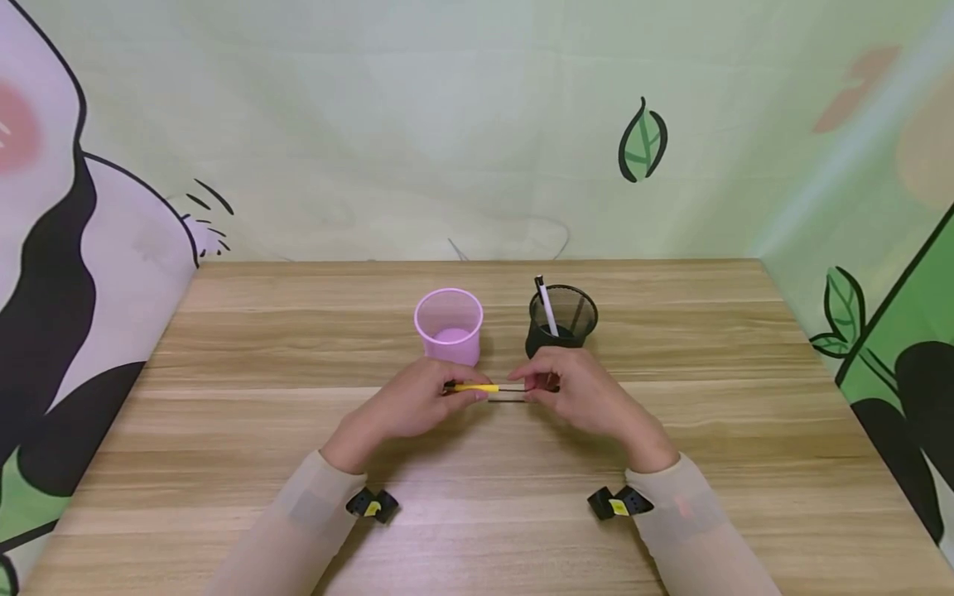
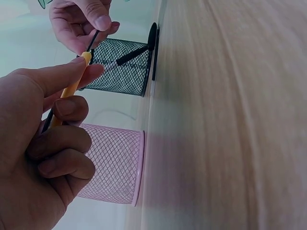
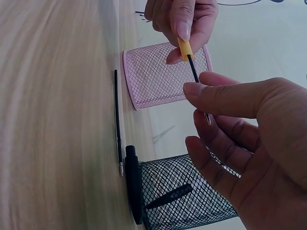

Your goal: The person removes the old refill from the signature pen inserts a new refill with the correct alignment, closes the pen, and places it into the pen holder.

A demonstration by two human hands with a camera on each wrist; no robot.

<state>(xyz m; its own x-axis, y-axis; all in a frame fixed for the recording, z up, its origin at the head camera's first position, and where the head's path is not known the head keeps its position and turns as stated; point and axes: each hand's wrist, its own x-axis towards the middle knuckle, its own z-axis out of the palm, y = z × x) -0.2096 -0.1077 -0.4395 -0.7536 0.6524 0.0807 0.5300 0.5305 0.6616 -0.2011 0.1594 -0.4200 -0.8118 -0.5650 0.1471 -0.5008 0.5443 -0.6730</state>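
Note:
My left hand (image 1: 413, 401) grips a yellow pen barrel (image 1: 479, 387), its fingers curled round it. Thumb and index finger of my right hand (image 1: 585, 393) pinch a thin dark pen refill (image 3: 193, 69), whose far end sits inside the barrel's open end. The refill's metal tip (image 3: 207, 119) pokes out past my right fingers. Below the hands, a second dark refill (image 3: 117, 120) lies on the table. A short black pen part (image 3: 135, 184) with a threaded end lies beside it, near the black mesh cup (image 3: 168, 165).
Beyond my left hand stands a pink mesh cup (image 1: 450, 346). The black cup behind my right hand holds a white pen (image 1: 549, 310) with a black end. A printed cloth wall (image 1: 417, 149) rises at the back edge of the wooden table (image 1: 298, 323).

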